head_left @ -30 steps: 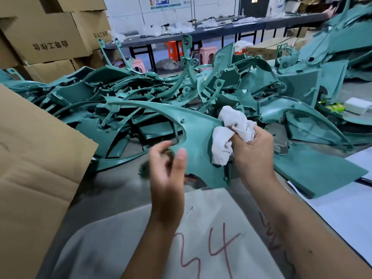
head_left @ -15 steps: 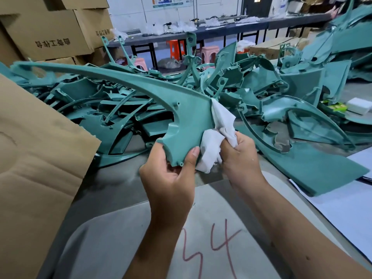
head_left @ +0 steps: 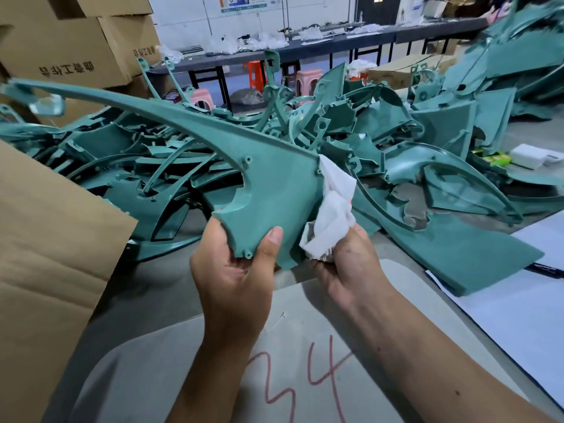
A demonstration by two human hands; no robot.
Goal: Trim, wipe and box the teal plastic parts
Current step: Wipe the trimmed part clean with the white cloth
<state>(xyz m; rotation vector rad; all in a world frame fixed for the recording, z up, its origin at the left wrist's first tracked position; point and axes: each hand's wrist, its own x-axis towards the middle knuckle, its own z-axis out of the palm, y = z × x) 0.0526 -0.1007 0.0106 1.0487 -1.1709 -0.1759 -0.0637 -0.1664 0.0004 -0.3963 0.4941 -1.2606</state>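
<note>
A long curved teal plastic part (head_left: 274, 190) is lifted above the table, its thin arm reaching up to the far left. My left hand (head_left: 235, 270) grips its lower corner, thumb on the front face. My right hand (head_left: 348, 264) holds a crumpled white cloth (head_left: 332, 215) pressed against the part's right edge. A small metal object shows under the cloth in the right hand; I cannot tell what it is.
A big heap of teal parts (head_left: 396, 141) covers the table behind. A cardboard flap (head_left: 55, 245) stands at the left, stacked cartons (head_left: 67, 53) behind it. A grey sheet marked 34 (head_left: 305, 377) lies in front, white paper (head_left: 518, 325) at the right.
My left hand has taken hold of the part's lower corner and the part has been raised and tilted, its long arm swinging up to the left. The cloth stays on its right edge.
</note>
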